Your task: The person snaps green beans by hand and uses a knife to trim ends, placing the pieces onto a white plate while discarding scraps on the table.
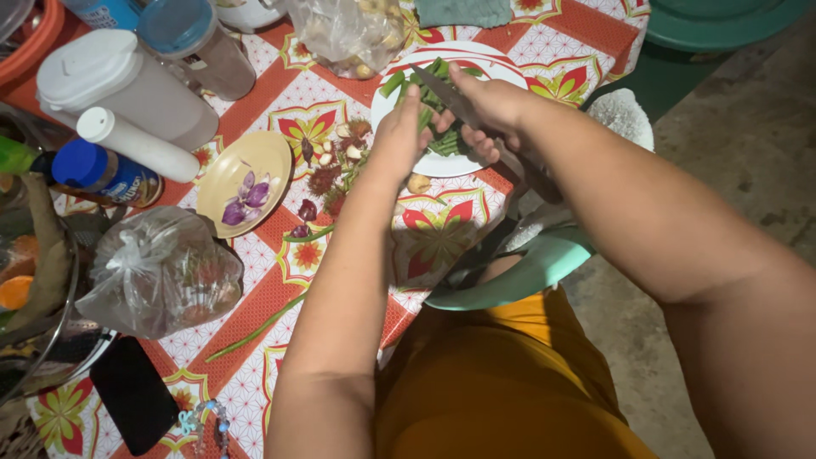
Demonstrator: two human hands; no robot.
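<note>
- Left hand (399,136) pinched long green beans (442,140) over a round white plate (438,163).
- Right hand (493,106) gripped a dark-bladed kitchen knife (446,93), fingers pressed around it.

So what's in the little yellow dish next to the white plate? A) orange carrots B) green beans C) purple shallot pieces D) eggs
C: the yellow dish holds a few purple shallot pieces, while the green stalks are over on the white plate under the two hands.
</note>
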